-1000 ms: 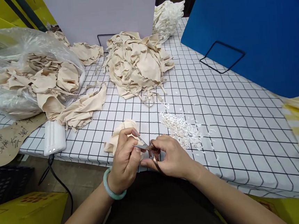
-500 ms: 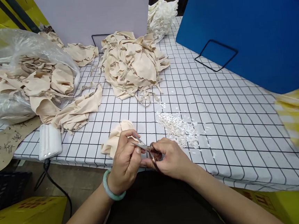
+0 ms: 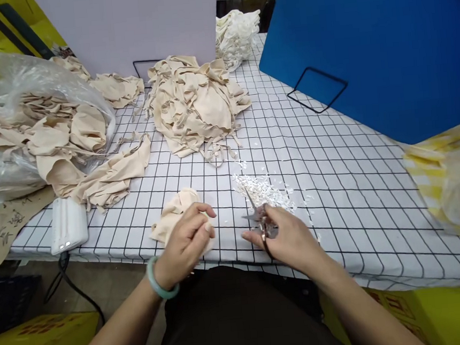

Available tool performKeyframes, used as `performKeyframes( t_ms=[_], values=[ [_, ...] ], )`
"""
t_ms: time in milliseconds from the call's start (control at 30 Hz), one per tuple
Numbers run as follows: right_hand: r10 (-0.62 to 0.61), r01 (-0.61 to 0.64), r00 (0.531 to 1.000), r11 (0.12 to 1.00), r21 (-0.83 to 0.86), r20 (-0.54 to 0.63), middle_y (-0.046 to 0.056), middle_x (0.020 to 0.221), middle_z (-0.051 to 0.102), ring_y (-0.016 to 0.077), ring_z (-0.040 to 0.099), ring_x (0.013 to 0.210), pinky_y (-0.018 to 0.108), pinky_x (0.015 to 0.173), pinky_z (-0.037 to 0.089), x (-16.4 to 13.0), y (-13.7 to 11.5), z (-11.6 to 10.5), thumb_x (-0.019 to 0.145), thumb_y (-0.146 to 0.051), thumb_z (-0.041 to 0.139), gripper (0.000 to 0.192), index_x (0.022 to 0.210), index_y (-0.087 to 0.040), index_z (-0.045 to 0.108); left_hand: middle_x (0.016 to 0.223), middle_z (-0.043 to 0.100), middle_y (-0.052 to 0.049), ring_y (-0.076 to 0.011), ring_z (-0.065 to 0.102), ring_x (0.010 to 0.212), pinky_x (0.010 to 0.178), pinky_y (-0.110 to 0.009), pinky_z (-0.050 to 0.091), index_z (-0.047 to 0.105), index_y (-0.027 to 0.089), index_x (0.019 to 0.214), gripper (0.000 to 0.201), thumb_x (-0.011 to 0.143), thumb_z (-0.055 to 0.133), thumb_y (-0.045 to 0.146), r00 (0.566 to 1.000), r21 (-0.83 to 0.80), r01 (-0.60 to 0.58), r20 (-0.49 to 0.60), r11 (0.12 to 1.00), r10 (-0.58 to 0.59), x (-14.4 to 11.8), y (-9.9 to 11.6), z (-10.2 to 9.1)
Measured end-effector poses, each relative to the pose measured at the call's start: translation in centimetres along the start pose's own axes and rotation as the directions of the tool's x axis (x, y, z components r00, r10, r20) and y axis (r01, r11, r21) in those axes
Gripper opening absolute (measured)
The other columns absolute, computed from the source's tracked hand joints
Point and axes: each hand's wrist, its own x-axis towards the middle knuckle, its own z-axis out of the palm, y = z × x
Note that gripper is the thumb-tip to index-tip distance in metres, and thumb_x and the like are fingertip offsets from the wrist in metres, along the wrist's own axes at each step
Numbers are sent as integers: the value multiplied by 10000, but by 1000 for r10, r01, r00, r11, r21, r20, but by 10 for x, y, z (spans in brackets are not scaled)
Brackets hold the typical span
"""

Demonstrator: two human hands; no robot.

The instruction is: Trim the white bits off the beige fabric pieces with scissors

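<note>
Scissors (image 3: 259,219) sit in the right hand (image 3: 290,237), blades pointing toward 12 o'clock over a scatter of white clippings (image 3: 264,190) on the table (image 3: 335,174). The right-hand grip is closed around the scissors' handles, and the blade tips lie just at the near edge of the clippings.

At 9 o'clock from the scissors, the left hand (image 3: 185,241) rests on a small beige fabric piece (image 3: 173,216) near the table's front edge; its fingers (image 3: 201,211) are curled and pressed down on the cloth — pinching a fold of it, as far as can be seen. A pale green bangle (image 3: 159,280) circles the left wrist. The two hands are apart, with bare checked tablecloth between them.

Farther off, at 11 o'clock, lies a large heap of beige fabric (image 3: 194,103), and beyond it a white pile (image 3: 237,32). At 10 o'clock a clear plastic bag (image 3: 28,120) holds more beige pieces, some spilling onto the table. A white power bank (image 3: 68,225) lies at 9 o'clock by the table edge — a dark cable hangs below it. A blue board (image 3: 371,42) stands at 1 o'clock.
</note>
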Motion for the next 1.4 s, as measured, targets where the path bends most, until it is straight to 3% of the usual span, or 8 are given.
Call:
performKeyframes(
  t_ms=[200,400,600,700,967,1167,1267,1400],
  values=[
    [42,-43,999,993,110,18,76,950,688,248,638,820,380,692,516,18,-6,4,778,-522,727,360,958,-229,621,1334,512,-178,-382,452,1292,1071,-592,388,589,168,1159,443,819,707,426,970,550,192,-231,812,-73,-31,-33,-43],
    [-333,258,933,886,384,140,3,859,618,172,583,764,298,682,483,26,-68,91,697,-99,638,217,853,-221,549,989,635,-55,-203,619,914,829,-355,548,619,199,1055,277,837,497,80,982,231,187,-16,955,-188,-43,-37,-22],
    [-413,410,906,801,436,-92,-18,733,575,143,520,659,267,588,420,116,-123,34,734,-121,576,114,758,-221,528,878,631,-38,-192,611,831,767,-357,553,634,179,918,74,899,563,193,978,101,4,-208,995,17,80,5,-73],
    [-261,333,939,854,400,-224,34,853,653,156,564,700,297,621,431,171,-133,-25,807,-250,636,91,875,-205,594,1173,608,-114,-262,593,1123,991,-472,506,607,185,1160,273,889,634,170,857,136,2,-511,991,68,156,6,-87],
    [71,-94,951,994,-63,-301,44,717,674,225,593,665,337,594,398,117,-8,-69,746,-634,696,423,728,-233,564,1652,179,-225,-402,105,1543,1222,-649,75,313,113,1527,758,950,467,579,943,481,331,-148,812,-297,84,-81,0],
    [130,-77,955,976,202,-265,49,887,699,208,631,687,326,605,485,59,21,-35,733,-546,702,396,960,-239,597,1669,164,-124,-295,117,1557,1270,-504,150,251,147,1578,818,955,350,668,952,395,238,86,887,-294,86,-30,76],
    [56,2,986,939,344,-158,25,729,663,188,600,602,306,568,481,38,16,-15,790,-502,619,363,997,-205,639,1676,153,-109,-269,161,1553,1259,-462,235,162,162,1602,778,987,361,595,980,5,166,113,986,-165,92,2,102],
    [4,20,995,969,247,-96,-7,595,628,186,568,544,283,530,436,13,13,9,796,-424,573,281,941,-208,680,1463,548,-163,-292,504,1379,1174,-449,402,499,122,1440,557,970,477,420,988,-291,154,36,944,-150,75,15,118]
  ],
)
